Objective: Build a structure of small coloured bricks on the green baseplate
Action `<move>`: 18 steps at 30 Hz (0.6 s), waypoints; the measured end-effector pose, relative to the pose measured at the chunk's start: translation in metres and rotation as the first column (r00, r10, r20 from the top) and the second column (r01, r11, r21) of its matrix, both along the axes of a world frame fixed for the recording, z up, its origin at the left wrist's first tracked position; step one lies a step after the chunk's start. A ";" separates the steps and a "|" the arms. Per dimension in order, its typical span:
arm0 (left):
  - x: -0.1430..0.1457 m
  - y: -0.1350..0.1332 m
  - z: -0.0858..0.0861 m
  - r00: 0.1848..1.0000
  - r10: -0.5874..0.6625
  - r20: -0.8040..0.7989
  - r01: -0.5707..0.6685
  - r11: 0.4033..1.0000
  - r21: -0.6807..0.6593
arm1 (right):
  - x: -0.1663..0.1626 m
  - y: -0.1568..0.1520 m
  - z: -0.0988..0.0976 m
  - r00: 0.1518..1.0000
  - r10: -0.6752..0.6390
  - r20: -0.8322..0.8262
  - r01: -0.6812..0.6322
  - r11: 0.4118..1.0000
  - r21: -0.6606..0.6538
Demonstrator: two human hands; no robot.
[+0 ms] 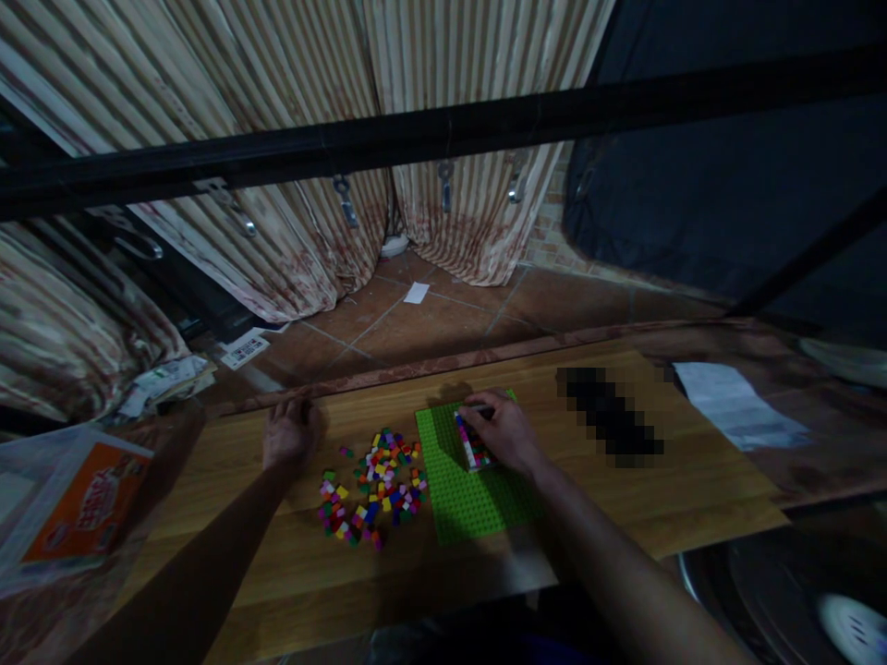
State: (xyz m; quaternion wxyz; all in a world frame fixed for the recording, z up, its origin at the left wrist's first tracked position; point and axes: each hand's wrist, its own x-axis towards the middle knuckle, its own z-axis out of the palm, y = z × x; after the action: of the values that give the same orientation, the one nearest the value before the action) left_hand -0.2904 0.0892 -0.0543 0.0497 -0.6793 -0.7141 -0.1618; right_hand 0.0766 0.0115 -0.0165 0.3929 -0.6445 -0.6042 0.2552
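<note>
My right hand (504, 429) is over a green studded baseplate (478, 513). Its thumb and fingers close on the far end of a small toy brick build (471, 448), whose low walls of mixed colours stand on the plate. The fingers hide part of the build, and any single brick in the pinch is too small to make out. Near the far left edge of the table, my left hand (286, 432) rests with its fingers curled and nothing visible in them. Between the hands lies a loose spread of small coloured toy bricks (381, 471), just left of the baseplate.
The wooden table (596, 517) bears a pixelated dark patch (610, 416) on the right. A dark horizontal bar (416, 139) with metal hooks crosses beyond it. A clear plastic box with an orange label (83, 503) stands at left. White paper (738, 402) lies past the right end.
</note>
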 end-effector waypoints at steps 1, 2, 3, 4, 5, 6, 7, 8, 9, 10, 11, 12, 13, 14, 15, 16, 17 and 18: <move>0.000 0.000 0.000 1.000 0.005 0.004 -0.004 1.000 -0.002 | -0.001 0.000 0.001 1.000 -0.002 0.008 0.002 1.000 -0.004; 0.000 -0.001 0.000 1.000 0.008 0.008 -0.007 1.000 -0.004 | -0.001 0.000 0.001 1.000 -0.002 0.006 0.002 1.000 -0.010; 0.001 -0.001 0.000 1.000 0.008 0.012 -0.008 1.000 -0.006 | -0.002 0.001 0.001 1.000 -0.004 -0.003 0.004 1.000 -0.018; 0.001 -0.001 0.000 1.000 0.007 0.015 -0.007 1.000 -0.004 | -0.002 0.001 0.001 1.000 -0.008 -0.017 0.007 1.000 -0.025; 0.001 -0.001 0.000 1.000 0.005 0.017 -0.005 1.000 0.000 | -0.002 0.001 0.000 0.999 -0.010 -0.034 0.009 1.000 -0.030; 0.001 -0.001 0.000 1.000 0.002 0.018 -0.002 1.000 0.006 | -0.003 0.002 0.000 0.999 -0.012 -0.051 0.011 0.999 -0.035; 0.001 -0.001 0.000 1.000 0.000 0.018 -0.001 1.000 0.008 | -0.003 0.002 -0.001 0.998 -0.016 -0.067 0.013 0.999 -0.040; 0.001 -0.001 0.000 1.000 0.002 0.016 -0.003 1.000 0.007 | -0.003 0.002 -0.002 0.996 -0.019 -0.082 0.016 0.999 -0.043; 0.001 -0.001 0.000 1.000 0.006 0.012 -0.006 1.000 -0.001 | -0.003 0.003 -0.002 0.995 -0.020 -0.094 0.016 0.999 -0.044; 0.001 -0.001 0.000 1.000 0.007 0.006 -0.007 1.000 -0.012 | -0.003 0.003 -0.003 0.995 -0.017 -0.103 0.013 0.999 -0.041; 0.001 -0.001 0.001 1.000 0.005 0.001 -0.005 1.000 -0.024 | -0.003 0.003 -0.003 0.994 -0.013 -0.110 0.009 0.999 -0.036; 0.001 -0.001 0.002 1.000 0.000 -0.005 -0.001 0.999 -0.036 | -0.003 0.003 -0.004 0.993 -0.006 -0.117 0.003 1.000 -0.029; 0.001 -0.001 0.002 1.000 -0.003 -0.008 0.002 0.999 -0.043 | -0.003 0.003 -0.004 0.992 -0.001 -0.125 -0.002 1.000 -0.023; 0.001 -0.001 0.003 1.000 -0.004 -0.010 0.003 0.999 -0.047 | -0.003 0.004 -0.004 0.991 -0.001 -0.132 -0.001 1.000 -0.020; 0.001 -0.001 0.004 1.000 -0.002 -0.010 0.002 0.999 -0.049 | -0.003 0.004 -0.005 0.990 -0.004 -0.142 0.001 1.000 -0.021; 0.002 -0.002 0.005 1.000 0.002 -0.009 -0.002 0.999 -0.048 | -0.003 0.004 -0.005 0.987 -0.008 -0.162 0.003 1.000 -0.026; 0.002 -0.002 0.006 1.000 0.005 -0.006 -0.005 0.999 -0.046 | -0.002 0.004 -0.005 0.980 -0.009 -0.199 0.003 0.999 -0.032; 0.002 -0.002 0.007 1.000 0.007 -0.003 -0.007 0.999 -0.044 | -0.002 0.005 -0.004 0.966 -0.013 -0.257 0.003 0.999 -0.038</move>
State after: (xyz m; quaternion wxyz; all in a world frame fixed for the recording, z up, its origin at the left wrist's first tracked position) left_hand -0.2879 0.0869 -0.0476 0.0363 -0.6777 -0.7200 -0.1448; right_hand 0.0750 0.0162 -0.0209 0.4567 -0.6158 -0.5408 0.3462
